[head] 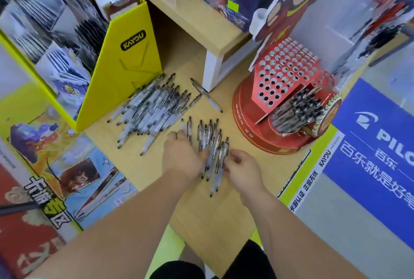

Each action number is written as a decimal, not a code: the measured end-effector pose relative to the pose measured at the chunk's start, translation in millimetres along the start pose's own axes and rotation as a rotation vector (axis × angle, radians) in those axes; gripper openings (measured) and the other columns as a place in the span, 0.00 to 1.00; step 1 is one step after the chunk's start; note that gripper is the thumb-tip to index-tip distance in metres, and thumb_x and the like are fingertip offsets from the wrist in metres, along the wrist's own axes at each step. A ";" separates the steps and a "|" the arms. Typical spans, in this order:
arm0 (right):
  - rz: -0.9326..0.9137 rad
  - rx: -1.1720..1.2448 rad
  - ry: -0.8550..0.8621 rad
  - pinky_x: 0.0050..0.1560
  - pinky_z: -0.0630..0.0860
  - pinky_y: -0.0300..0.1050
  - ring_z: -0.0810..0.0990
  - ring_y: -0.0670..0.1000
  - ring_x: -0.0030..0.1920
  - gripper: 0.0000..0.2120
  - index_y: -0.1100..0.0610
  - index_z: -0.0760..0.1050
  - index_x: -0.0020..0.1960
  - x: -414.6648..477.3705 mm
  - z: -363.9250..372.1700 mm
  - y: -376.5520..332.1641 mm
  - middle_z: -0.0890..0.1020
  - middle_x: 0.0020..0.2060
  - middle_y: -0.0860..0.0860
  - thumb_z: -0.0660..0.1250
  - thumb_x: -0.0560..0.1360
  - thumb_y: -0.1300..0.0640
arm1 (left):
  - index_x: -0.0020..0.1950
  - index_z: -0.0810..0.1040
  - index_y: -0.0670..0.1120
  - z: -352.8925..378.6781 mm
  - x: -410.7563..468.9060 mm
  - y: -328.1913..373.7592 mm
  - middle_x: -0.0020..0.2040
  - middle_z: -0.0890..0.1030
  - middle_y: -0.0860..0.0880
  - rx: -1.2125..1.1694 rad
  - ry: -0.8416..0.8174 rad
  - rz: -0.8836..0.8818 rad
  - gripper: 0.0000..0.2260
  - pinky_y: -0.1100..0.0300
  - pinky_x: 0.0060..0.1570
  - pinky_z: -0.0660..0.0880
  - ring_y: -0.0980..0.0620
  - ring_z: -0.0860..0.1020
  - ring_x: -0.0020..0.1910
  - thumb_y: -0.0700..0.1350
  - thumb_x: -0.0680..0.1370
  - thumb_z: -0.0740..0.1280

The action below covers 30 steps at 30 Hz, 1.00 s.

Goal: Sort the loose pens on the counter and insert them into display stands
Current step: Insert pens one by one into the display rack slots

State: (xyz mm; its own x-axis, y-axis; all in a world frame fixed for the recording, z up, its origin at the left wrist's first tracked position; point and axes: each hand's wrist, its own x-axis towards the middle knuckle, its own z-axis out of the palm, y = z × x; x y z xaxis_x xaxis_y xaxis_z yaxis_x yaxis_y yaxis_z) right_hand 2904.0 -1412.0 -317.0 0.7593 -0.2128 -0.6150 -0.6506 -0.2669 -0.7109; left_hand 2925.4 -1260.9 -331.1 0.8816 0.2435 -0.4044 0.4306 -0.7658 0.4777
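A small bunch of pens (212,142) lies in the middle of the frame on the counter (212,222). The left hand (181,155) lies flat beside it, fingers mostly straight, thumb touching the pens. The right hand (244,166) pinches the near ends of the bunch with curled fingers. A big pile (152,108) waits up and to the left. The red stand (248,121) with holes sits at the right. To do this step well, I think the hands should turn all the tips one way, then squeeze the pens close together before lifting.

Bare forearms (125,222), black garment (246,260)
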 end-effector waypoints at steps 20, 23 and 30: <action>-0.086 0.076 -0.085 0.51 0.82 0.64 0.85 0.59 0.47 0.25 0.33 0.83 0.40 21.8 7.2 9.1 0.86 0.42 0.51 0.64 0.76 0.65 | 0.58 0.72 0.42 9.6 0.6 12.9 0.53 0.78 0.43 -0.106 -0.217 -0.007 0.13 0.59 0.34 0.68 0.47 0.75 0.44 0.43 0.75 0.70; -0.095 0.059 -0.125 0.51 0.82 0.63 0.86 0.56 0.47 0.17 0.39 0.84 0.46 22.9 13.2 13.3 0.87 0.43 0.49 0.64 0.71 0.60 | 0.54 0.72 0.41 10.8 -2.2 14.3 0.49 0.78 0.42 -0.140 -0.241 -0.048 0.11 0.59 0.28 0.66 0.43 0.79 0.42 0.42 0.74 0.68; -0.056 0.087 -0.140 0.52 0.82 0.60 0.87 0.52 0.45 0.12 0.50 0.84 0.51 25.3 18.1 22.1 0.87 0.43 0.48 0.69 0.69 0.51 | 0.56 0.74 0.43 0.7 -8.9 17.1 0.46 0.81 0.43 -0.272 -0.316 -0.116 0.09 0.57 0.33 0.73 0.45 0.80 0.41 0.41 0.76 0.66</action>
State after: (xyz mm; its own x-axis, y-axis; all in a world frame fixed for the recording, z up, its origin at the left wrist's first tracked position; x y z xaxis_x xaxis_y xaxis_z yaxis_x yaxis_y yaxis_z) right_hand 2908.6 -1406.3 -354.5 0.7890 -0.0650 -0.6109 -0.6107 -0.1913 -0.7684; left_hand 2924.8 -1276.5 -319.8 0.7400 0.0914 -0.6663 0.5957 -0.5490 0.5863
